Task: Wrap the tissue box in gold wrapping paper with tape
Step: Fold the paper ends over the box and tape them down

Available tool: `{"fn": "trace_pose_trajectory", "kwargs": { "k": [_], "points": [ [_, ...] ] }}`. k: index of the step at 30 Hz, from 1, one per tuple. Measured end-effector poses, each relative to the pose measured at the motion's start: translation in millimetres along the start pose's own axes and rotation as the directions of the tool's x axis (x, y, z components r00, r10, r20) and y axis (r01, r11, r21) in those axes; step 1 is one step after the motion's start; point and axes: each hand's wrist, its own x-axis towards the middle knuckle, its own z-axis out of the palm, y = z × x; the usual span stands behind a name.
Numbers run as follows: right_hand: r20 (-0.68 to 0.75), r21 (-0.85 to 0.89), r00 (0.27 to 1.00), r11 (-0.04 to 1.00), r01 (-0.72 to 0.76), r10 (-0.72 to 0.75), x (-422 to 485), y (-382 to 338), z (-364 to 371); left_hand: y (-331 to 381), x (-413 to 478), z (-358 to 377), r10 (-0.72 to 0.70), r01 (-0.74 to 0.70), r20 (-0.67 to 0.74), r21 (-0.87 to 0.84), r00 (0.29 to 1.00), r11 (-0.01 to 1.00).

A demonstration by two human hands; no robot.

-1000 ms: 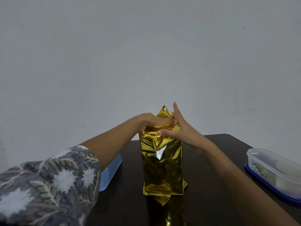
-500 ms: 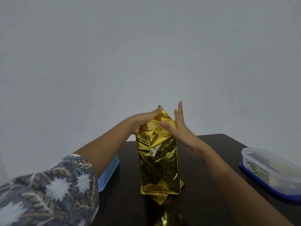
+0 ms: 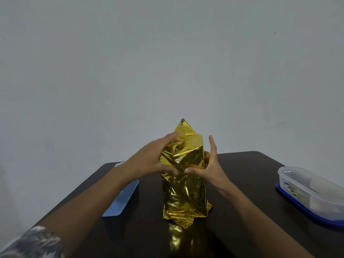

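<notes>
The tissue box (image 3: pixel 184 194) stands on end in the middle of the dark table, fully covered by crinkled gold wrapping paper. Loose gold paper rises to a point above its top. My left hand (image 3: pixel 152 159) grips the upper left side, fingers on the top fold and thumb on the front. My right hand (image 3: pixel 210 164) clasps the upper right side, thumb pressed on the front next to the left thumb, fingers going round the far side and one finger pointing up. No tape is visible.
A flat light blue lid (image 3: pixel 122 199) lies left of the box. A clear plastic container (image 3: pixel 312 190) on a dark blue lid sits at the right table edge. The dark table (image 3: pixel 242 183) ends at a plain grey wall behind.
Both hands have slid down from the top of the paper to the upper sides of the box, and the paper's point now stands free above them. The view has tilted down slightly.
</notes>
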Motion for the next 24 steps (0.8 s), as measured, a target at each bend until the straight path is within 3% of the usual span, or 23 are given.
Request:
{"fn": "trace_pose_trajectory", "kwargs": {
  "k": [3, 8, 12, 16, 17, 19, 21, 22, 24],
  "points": [
    [-0.021, -0.01, 1.0, 1.0, 0.013, -0.013, -2, 2, 1, 12, 15, -10, 0.082, -0.101, -0.243, -0.064, 0.967, 0.993],
    [-0.054, -0.051, 0.998, 0.998, 0.036, -0.039, -1, 4, -1, 25, 37, -34, -0.017, -0.02, -0.111, -0.317, 0.994, 0.948],
    [-0.033, -0.055, 0.999, 0.998, 0.023, -0.025, -2, 4, 0, 30, 52, -61, -0.088, 0.03, -0.141, -0.369, 0.986, 0.929],
    [-0.038, -0.046, 0.999, 0.999, 0.007, -0.009, -1, 5, -1, 42, 56, -86, -0.088, -0.011, -0.217, -0.419, 0.972, 0.908],
    [-0.036, -0.051, 0.999, 0.999, 0.009, -0.011, -1, 6, -1, 44, 56, -91, -0.071, 0.0, -0.17, -0.384, 0.983, 0.923],
    [-0.035, -0.058, 0.999, 0.998, 0.012, -0.014, 0, 5, -2, 47, 55, -95, -0.064, 0.07, 0.046, -0.148, 0.997, 0.986],
    [-0.039, -0.057, 0.999, 0.998, 0.011, -0.013, 0, 5, -2, 48, 55, -88, -0.131, 0.115, 0.238, 0.077, 0.963, 0.99],
    [-0.038, -0.058, 0.999, 0.998, 0.01, -0.012, 0, 4, -1, 46, 55, -83, -0.136, 0.106, 0.267, 0.122, 0.954, 0.987],
    [-0.028, -0.056, 1.0, 0.998, 0.012, -0.013, -1, 4, -1, 48, 57, -79, -0.068, 0.047, 0.193, 0.111, 0.979, 0.993]
  ]
}}
